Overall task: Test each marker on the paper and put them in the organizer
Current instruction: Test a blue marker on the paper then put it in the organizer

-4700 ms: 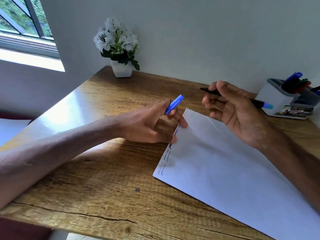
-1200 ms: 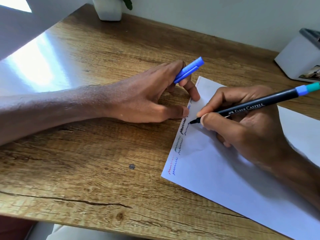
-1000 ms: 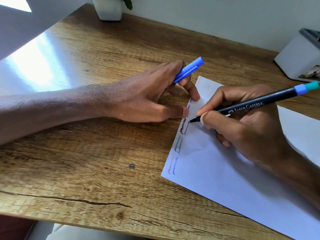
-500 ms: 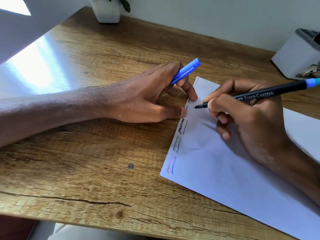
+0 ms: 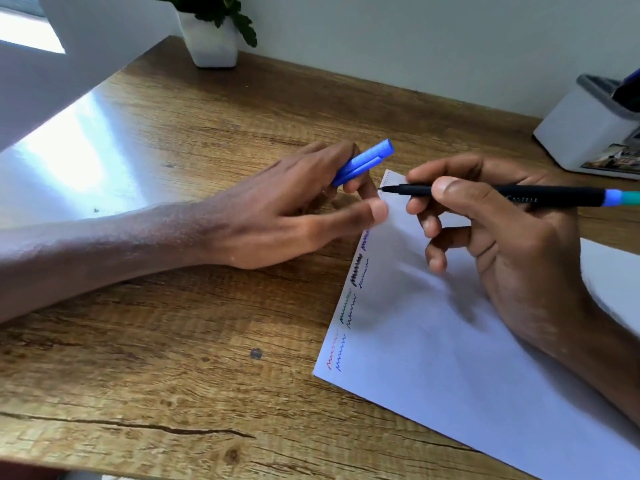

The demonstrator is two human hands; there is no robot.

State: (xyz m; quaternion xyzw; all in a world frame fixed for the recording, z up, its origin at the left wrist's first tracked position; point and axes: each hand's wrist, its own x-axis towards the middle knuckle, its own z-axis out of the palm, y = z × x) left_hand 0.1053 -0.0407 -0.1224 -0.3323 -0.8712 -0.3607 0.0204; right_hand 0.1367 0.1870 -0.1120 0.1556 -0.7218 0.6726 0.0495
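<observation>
Now the right hand (image 5: 509, 244) is holding a slim black marker (image 5: 485, 195), grip clamped round it, tip near the far left corner of the white paper sheet (image 5: 450, 368); the left hand (image 5: 277, 220), grip likewise clamped, is holding a blue plastic cap (image 5: 365, 162).

Right hand (image 5: 512, 237) pinches thin black marker with blue-teal end (image 5: 502, 195), tip pointing left, lifted off white paper sheet (image 5: 450, 358). Left hand (image 5: 277, 216) holds blue plastic cap (image 5: 363, 161), fingertips at sheet's edge. Coloured zigzag test lines (image 5: 349, 306) along left margin. White organizer box (image 5: 588, 133) far right on wooden desk (image 5: 173, 341).
</observation>
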